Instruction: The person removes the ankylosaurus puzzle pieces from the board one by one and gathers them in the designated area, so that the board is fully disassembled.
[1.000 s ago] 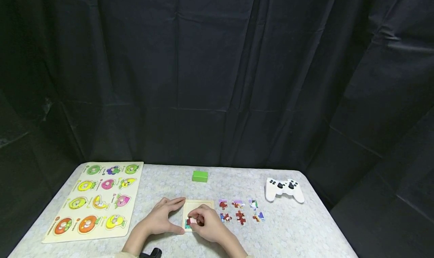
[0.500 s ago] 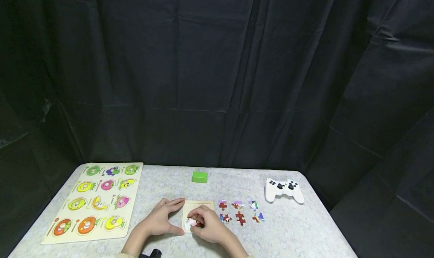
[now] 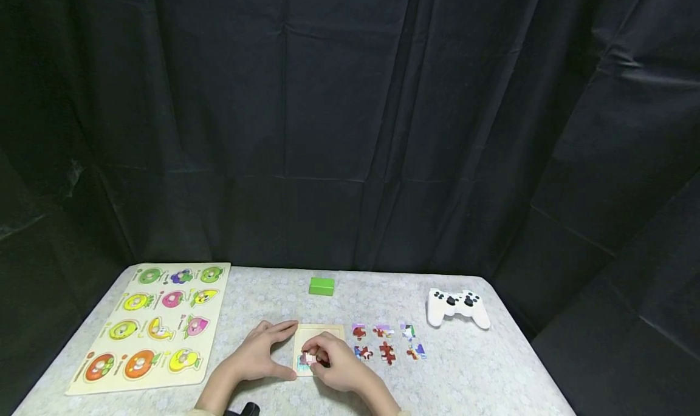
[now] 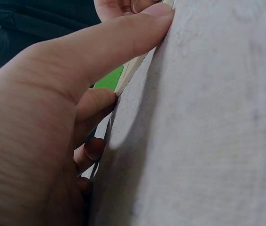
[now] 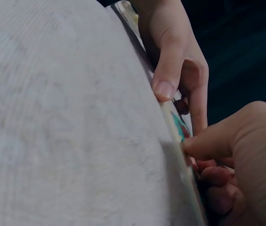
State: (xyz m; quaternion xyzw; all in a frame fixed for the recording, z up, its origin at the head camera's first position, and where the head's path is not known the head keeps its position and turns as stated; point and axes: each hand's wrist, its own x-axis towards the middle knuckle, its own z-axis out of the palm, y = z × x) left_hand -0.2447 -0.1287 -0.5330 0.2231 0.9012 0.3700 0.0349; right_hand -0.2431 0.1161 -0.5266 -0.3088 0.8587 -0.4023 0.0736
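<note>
The right hand [image 3: 336, 362] works over the near left part of the wooden tray [image 3: 308, 336], thumb and curled fingers pinching a puzzle piece [image 3: 307, 358] there; half a second ago that spot looks paler, and now teal and dark red show again. The left hand [image 3: 256, 354] stays put, thumb and forefinger spread wide, tips at the tray's left corners. Six loose pieces [image 3: 387, 353] remain just right of it.

Shallow pale wooden tray [image 3: 306, 335] laid flat, left edge braced by left hand [image 3: 256, 356], thumb and forefinger spread. In near left corner, teal, pale and dark-red puzzle piece [image 3: 304, 359] pinched by right hand [image 3: 338, 362], partly hidden. Just right, six multicoloured loose pieces [image 3: 387, 352] set in two rows.
</note>
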